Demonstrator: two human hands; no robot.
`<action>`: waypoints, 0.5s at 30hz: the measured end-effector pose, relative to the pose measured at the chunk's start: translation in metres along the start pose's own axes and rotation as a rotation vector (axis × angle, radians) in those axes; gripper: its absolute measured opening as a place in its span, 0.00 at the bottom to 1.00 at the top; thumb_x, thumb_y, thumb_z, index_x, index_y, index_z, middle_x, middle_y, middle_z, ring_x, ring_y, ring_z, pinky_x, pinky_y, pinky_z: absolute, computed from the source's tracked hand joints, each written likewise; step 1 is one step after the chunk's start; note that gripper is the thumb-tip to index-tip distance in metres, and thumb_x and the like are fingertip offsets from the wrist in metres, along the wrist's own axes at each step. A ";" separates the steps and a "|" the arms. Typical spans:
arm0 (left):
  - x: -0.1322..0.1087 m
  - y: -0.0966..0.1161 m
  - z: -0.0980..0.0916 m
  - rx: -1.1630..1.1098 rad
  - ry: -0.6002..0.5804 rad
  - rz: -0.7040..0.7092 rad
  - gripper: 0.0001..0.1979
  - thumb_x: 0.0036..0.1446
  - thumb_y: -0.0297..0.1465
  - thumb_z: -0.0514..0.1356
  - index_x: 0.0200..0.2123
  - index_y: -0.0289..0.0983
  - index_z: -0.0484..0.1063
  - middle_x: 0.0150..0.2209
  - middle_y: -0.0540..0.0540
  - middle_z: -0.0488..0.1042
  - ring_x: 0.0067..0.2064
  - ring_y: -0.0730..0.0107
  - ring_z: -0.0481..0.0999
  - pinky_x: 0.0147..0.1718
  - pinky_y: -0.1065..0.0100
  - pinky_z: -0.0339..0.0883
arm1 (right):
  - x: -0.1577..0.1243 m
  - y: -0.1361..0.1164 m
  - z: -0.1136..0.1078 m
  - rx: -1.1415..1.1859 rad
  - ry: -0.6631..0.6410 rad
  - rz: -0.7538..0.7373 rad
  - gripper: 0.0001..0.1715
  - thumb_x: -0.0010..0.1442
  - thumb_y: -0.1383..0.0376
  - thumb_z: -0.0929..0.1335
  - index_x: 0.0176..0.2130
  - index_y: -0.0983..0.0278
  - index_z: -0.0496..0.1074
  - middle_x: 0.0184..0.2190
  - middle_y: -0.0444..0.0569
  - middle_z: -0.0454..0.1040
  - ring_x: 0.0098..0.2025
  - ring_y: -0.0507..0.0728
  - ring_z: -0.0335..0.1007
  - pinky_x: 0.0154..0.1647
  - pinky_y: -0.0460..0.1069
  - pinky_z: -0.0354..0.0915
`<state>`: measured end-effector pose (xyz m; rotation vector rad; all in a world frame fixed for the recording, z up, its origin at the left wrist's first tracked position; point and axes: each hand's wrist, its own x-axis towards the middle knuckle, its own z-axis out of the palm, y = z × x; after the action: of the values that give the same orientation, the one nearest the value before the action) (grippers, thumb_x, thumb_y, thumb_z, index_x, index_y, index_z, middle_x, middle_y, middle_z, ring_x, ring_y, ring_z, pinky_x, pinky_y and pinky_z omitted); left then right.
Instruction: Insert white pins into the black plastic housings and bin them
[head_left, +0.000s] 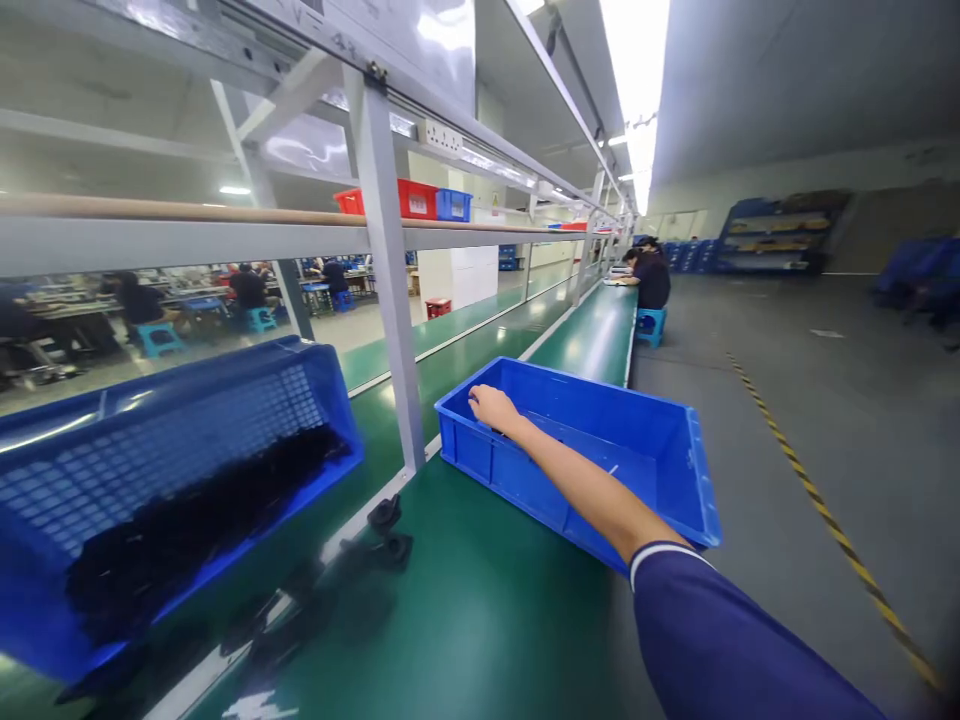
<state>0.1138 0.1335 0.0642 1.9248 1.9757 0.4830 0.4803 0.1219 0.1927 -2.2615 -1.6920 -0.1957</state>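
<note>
My right hand (495,408) reaches over the left end of a large blue plastic bin (517,478), its fingers curled down inside the rim. Whatever the fingers hold, if anything, is hidden; a bit of something dark shows under the hand. Little can be seen on the part of the bin's floor in view. My left hand is out of the picture. At the left, a tilted blue mesh-sided crate (225,440) holds a heap of small black parts (202,520). Between crate and bin, several loose black parts (386,512) lie on the green tabletop (465,610), the nearer ones blurred.
A white metal post (386,270) rises between crate and bin, carrying a shelf with a red bin (416,198) and a smaller blue bin (454,205). Farther along the bench a person (651,278) sits on a blue stool (651,325). A yellow-black floor line (810,490) runs at right.
</note>
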 end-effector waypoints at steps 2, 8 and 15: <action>-0.017 -0.030 -0.007 -0.048 -0.014 -0.047 0.16 0.54 0.41 0.59 0.44 0.42 0.69 0.42 0.45 0.73 0.45 0.60 0.72 0.40 0.59 0.68 | -0.018 -0.028 0.006 0.050 0.053 -0.198 0.14 0.66 0.66 0.58 0.47 0.67 0.67 0.46 0.55 0.69 0.49 0.57 0.64 0.52 0.54 0.60; -0.150 -0.141 -0.027 -0.206 -0.002 -0.330 0.05 0.45 0.37 0.60 0.26 0.43 0.71 0.24 0.49 0.72 0.33 0.57 0.74 0.31 0.62 0.66 | -0.133 -0.143 0.076 0.472 -0.124 -0.873 0.13 0.65 0.65 0.59 0.43 0.64 0.70 0.39 0.49 0.73 0.43 0.55 0.67 0.47 0.50 0.62; -0.166 -0.143 -0.035 -1.026 0.080 -0.310 0.11 0.46 0.38 0.61 0.28 0.35 0.71 0.25 0.48 0.70 0.28 0.71 0.67 0.28 0.71 0.60 | -0.234 -0.250 0.149 1.043 -0.699 -0.911 0.10 0.64 0.65 0.61 0.40 0.62 0.71 0.34 0.46 0.73 0.33 0.52 0.69 0.35 0.46 0.64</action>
<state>-0.0244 -0.0361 0.0293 0.9529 1.5177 1.1886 0.1618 0.0213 0.0250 -0.7273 -2.2316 1.1189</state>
